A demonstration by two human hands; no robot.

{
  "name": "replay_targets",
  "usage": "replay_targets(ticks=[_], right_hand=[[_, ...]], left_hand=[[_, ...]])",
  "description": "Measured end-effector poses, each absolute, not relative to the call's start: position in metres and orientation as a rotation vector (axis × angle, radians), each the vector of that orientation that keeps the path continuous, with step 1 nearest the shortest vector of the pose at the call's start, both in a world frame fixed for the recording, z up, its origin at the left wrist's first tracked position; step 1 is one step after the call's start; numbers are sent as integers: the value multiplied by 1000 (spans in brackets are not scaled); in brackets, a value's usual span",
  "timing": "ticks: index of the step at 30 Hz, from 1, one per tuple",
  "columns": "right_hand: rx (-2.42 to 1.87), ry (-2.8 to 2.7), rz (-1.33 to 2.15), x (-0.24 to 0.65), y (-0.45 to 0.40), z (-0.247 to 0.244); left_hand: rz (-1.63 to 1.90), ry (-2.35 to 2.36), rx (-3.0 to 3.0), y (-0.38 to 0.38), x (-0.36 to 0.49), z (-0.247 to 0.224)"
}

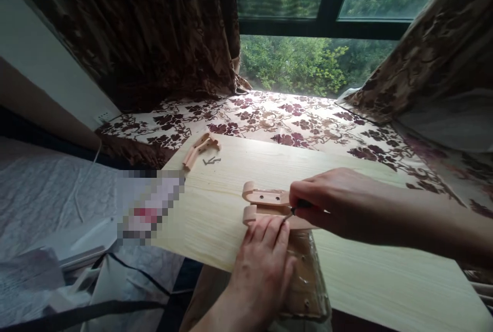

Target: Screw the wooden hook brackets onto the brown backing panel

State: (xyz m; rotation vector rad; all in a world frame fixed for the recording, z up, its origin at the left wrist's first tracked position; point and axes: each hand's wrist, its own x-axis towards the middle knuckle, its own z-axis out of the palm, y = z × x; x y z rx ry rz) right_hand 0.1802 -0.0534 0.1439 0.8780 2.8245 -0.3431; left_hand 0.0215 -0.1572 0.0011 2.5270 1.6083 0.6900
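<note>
My right hand (327, 198) is closed around the dark handle of what looks like a screwdriver (290, 213). Its thin metal shaft slants down to the nearer of two pale wooden pieces, where my left fingertips hide the tip. This nearer curved wooden piece (250, 215) has a rolled end. My left hand (265, 255) presses on it with the fingers close together. Just behind lies the farther curved wooden piece (265, 196), showing two dark screw holes or heads; my right hand covers its right end. Under my left hand is a brown panel in clear plastic wrap (308, 280).
A pale wooden board (215, 208) forms the work surface. On its far left lie more curved wooden parts (200, 147) and several small screws (211, 161). Flower-patterned cloth (292, 116) covers the window ledge behind. White sheeting and a dark strap (134, 270) are at the left.
</note>
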Motion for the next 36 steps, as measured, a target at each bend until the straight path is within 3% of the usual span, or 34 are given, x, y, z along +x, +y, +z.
replay_targets(ticks=[36], right_hand=[[837,2772,-288,174,-61,162]], left_hand=[[712,1591,2510,-156,21,1]])
